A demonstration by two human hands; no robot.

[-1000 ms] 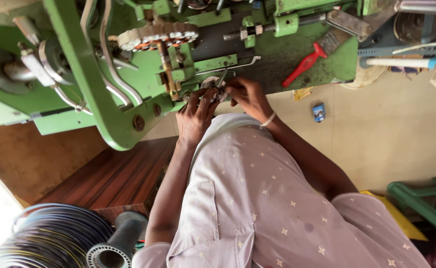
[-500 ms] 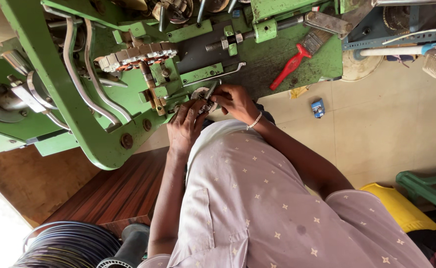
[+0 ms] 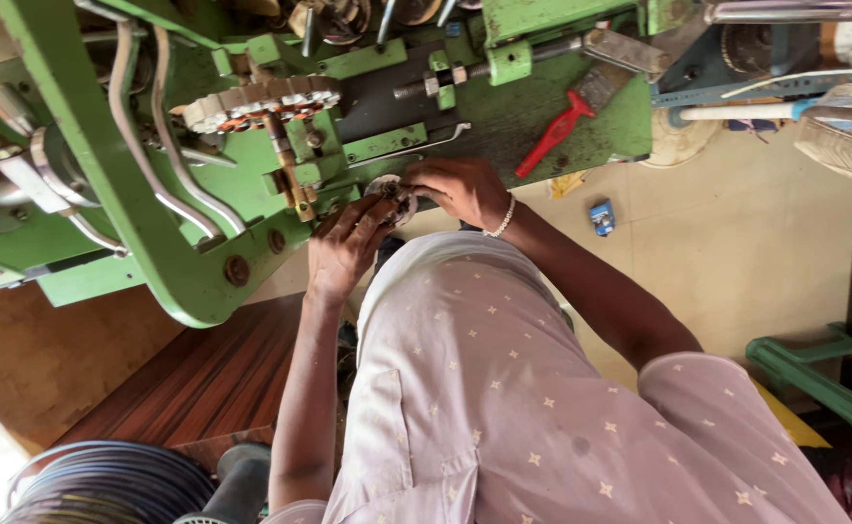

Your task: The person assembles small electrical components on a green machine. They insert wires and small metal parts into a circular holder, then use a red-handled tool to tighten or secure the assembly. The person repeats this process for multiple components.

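Observation:
Both of my hands meet at a small round metal part (image 3: 390,197) on the lower edge of a green machine (image 3: 183,281). My left hand (image 3: 346,245) reaches up from below, and its fingertips pinch the part's left side. My right hand (image 3: 460,187), with a pale bead bracelet at the wrist, curls over the part from the right and grips it. The fingers hide most of the part. Just above the hands a bent metal rod (image 3: 416,146) lies along a green bracket. My lilac star-patterned shirt (image 3: 503,408) fills the lower middle.
A red-handled tool (image 3: 554,133) lies on the machine bed to the right of my hands. A row of rollers (image 3: 256,100) and curved steel tubes (image 3: 168,146) sit at left. A wire coil (image 3: 96,485), a wooden board (image 3: 188,378), a small blue object (image 3: 601,216) and a green stool (image 3: 824,378) are around me.
The view has shifted slightly, so the machine sits lower and further right. Both hands stay on the round metal part, with only small finger movements.

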